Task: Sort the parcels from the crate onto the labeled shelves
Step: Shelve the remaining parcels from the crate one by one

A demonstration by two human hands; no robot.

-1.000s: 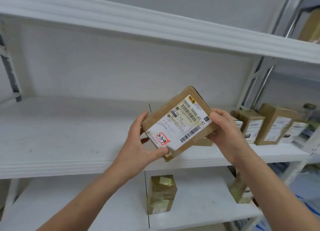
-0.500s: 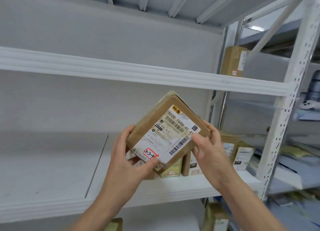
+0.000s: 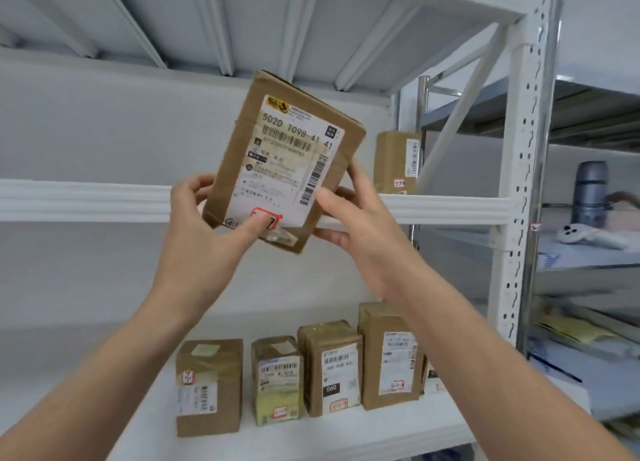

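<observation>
The likeliest slip is a tip: the parcel is gripped only at its lower end, so its tall top stands unsupported above the hands and could swing away if either grip loosens. Its bottom corner hangs just in front of the lip of the upper shelf and, in my judgement, could catch there on the way in. Beyond the right hand a standing parcel looks near enough to be knocked. The left hand clamps the lower left corner, fingers curled behind the edge, thumb pressed on the front over the red-edged sticker, hiding its number. The right hand pinches the lower right edge, thumb in front, fingers behind. The parcel is airborne between them, nearly upright, leaning slightly; a row of parcels stands below the wrists
</observation>
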